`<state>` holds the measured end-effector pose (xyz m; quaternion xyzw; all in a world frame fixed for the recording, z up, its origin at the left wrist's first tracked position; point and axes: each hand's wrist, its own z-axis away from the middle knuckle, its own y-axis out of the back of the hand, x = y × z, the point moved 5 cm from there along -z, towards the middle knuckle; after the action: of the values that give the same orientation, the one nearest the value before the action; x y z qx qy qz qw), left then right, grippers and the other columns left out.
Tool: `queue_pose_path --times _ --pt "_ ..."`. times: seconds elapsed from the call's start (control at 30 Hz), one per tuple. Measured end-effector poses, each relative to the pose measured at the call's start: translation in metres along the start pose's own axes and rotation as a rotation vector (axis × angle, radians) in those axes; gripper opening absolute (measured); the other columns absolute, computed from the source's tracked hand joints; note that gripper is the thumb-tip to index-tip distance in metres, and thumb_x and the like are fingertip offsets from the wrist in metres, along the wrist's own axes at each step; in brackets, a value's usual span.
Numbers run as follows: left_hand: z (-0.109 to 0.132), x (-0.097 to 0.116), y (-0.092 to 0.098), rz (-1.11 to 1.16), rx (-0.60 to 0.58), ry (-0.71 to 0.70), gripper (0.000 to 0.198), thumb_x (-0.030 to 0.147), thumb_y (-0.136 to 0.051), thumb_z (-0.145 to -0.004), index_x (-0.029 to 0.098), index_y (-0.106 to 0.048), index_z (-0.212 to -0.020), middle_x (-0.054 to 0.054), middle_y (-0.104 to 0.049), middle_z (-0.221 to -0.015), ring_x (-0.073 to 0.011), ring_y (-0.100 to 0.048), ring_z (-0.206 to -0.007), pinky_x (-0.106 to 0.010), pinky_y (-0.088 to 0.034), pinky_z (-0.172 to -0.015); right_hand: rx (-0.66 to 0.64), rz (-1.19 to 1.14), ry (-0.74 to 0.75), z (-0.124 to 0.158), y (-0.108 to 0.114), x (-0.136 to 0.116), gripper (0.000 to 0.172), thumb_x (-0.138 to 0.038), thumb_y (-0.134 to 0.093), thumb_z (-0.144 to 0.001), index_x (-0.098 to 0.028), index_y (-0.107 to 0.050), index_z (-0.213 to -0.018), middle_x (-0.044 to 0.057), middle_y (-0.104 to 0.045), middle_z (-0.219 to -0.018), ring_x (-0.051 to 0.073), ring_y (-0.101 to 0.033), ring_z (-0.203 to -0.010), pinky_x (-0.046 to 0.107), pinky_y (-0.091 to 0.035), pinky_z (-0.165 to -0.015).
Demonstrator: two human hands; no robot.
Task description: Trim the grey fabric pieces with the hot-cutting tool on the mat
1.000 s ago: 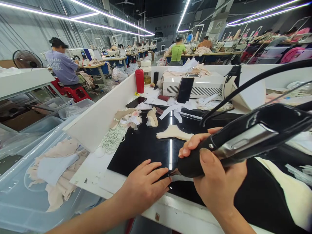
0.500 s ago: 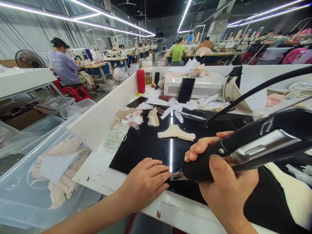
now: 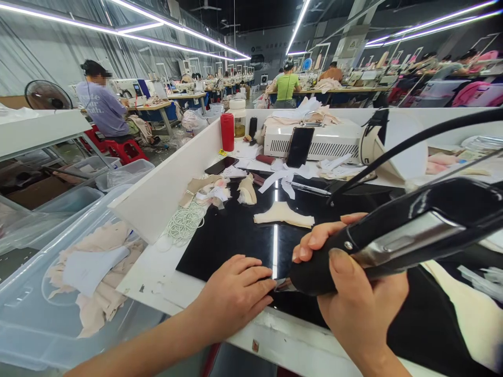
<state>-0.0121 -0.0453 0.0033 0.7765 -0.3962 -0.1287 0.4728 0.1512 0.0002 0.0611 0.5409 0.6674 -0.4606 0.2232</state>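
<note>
My left hand [image 3: 238, 296] lies palm down at the near edge of the black work surface [image 3: 231, 241], fingers stretched out to the right. Wrapped round the dark front end of a black and silver handheld tool [image 3: 408, 241] is my right hand [image 3: 353, 283]. The tool's small metal tip [image 3: 285, 285] is right beside my left fingertips; what lies under them is hidden. Beyond my hands sits a curved cream piece [image 3: 283, 213]. A black cable [image 3: 416, 139] arches above the tool.
Green cord [image 3: 184, 225] and fabric scraps [image 3: 212, 191] lie at the left. Behind stand a phone [image 3: 301, 146], a white machine [image 3: 326, 141] and a red container [image 3: 227, 132]. A plastic bin [image 3: 35, 314] holds beige fabric. A seated person [image 3: 102, 104] is at the far left.
My right hand and the tool have shifted slightly left, bringing the tip closer to my left fingertips. My left hand has hardly moved.
</note>
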Motion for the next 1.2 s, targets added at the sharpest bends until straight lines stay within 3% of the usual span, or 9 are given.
queue_pose_path --times 0.17,0.33,0.47,0.63,0.83,1.2 --pt "-0.011 -0.01 0.002 0.094 -0.053 -0.048 0.024 0.028 -0.054 -0.113 0.017 -0.076 -0.111 -0.006 -0.08 -0.117 -0.0203 -0.072 -0.11 -0.038 -0.057 -0.107 0.105 0.004 0.018 -0.014 0.011 -0.014 0.036 -0.032 -0.087 -0.081 -0.027 -0.064 -0.108 -0.004 -0.069 -0.076 0.018 -0.064 -0.061 0.035 -0.059 -0.059" --pt "-0.046 -0.032 -0.007 0.218 -0.168 -0.181 0.021 0.022 -0.055 -0.112 0.017 -0.072 -0.123 -0.006 -0.078 -0.128 -0.0219 -0.069 -0.126 -0.037 -0.051 -0.116 0.223 0.026 0.015 -0.026 0.029 -0.027 0.037 -0.026 -0.087 -0.071 -0.026 -0.066 -0.101 -0.004 -0.068 -0.071 0.018 -0.061 -0.056 0.033 -0.058 -0.051" --pt "-0.072 -0.042 -0.019 0.359 -0.336 -0.223 0.034 0.026 -0.071 -0.104 0.021 -0.064 -0.137 -0.004 -0.071 -0.145 -0.0256 -0.056 -0.147 -0.042 -0.043 -0.126 0.251 0.064 0.029 -0.026 0.038 -0.026 0.034 -0.024 -0.084 -0.072 -0.026 -0.066 -0.102 -0.003 -0.068 -0.071 0.018 -0.062 -0.056 0.033 -0.059 -0.05" --pt "-0.077 -0.043 -0.028 0.473 -0.507 -0.181 0.055 0.035 -0.078 -0.099 0.027 -0.054 -0.149 -0.007 -0.066 -0.15 -0.0294 -0.048 -0.155 -0.058 -0.031 -0.132 0.244 0.075 0.033 -0.025 0.04 -0.022 0.037 -0.028 -0.086 -0.073 -0.026 -0.065 -0.104 -0.003 -0.069 -0.072 0.018 -0.064 -0.057 0.033 -0.06 -0.051" --pt "-0.074 -0.039 -0.029 0.533 -0.505 -0.162 0.052 0.035 -0.078 -0.098 0.029 -0.055 -0.144 -0.008 -0.068 -0.146 -0.029 -0.054 -0.15 -0.065 -0.027 -0.13 0.262 0.081 0.02 -0.028 0.04 -0.02 0.04 -0.033 -0.089 -0.071 -0.027 -0.065 -0.103 -0.005 -0.069 -0.073 0.018 -0.063 -0.058 0.033 -0.06 -0.052" --pt "-0.074 -0.036 -0.031 0.527 -0.426 -0.15 0.07 0.039 -0.09 -0.085 0.026 -0.054 -0.143 -0.01 -0.072 -0.139 -0.0291 -0.062 -0.141 -0.063 -0.025 -0.131 0.269 0.082 0.075 -0.034 0.033 -0.008 0.041 -0.03 -0.087 -0.074 -0.027 -0.063 -0.107 -0.006 -0.069 -0.076 0.017 -0.064 -0.06 0.034 -0.057 -0.057"
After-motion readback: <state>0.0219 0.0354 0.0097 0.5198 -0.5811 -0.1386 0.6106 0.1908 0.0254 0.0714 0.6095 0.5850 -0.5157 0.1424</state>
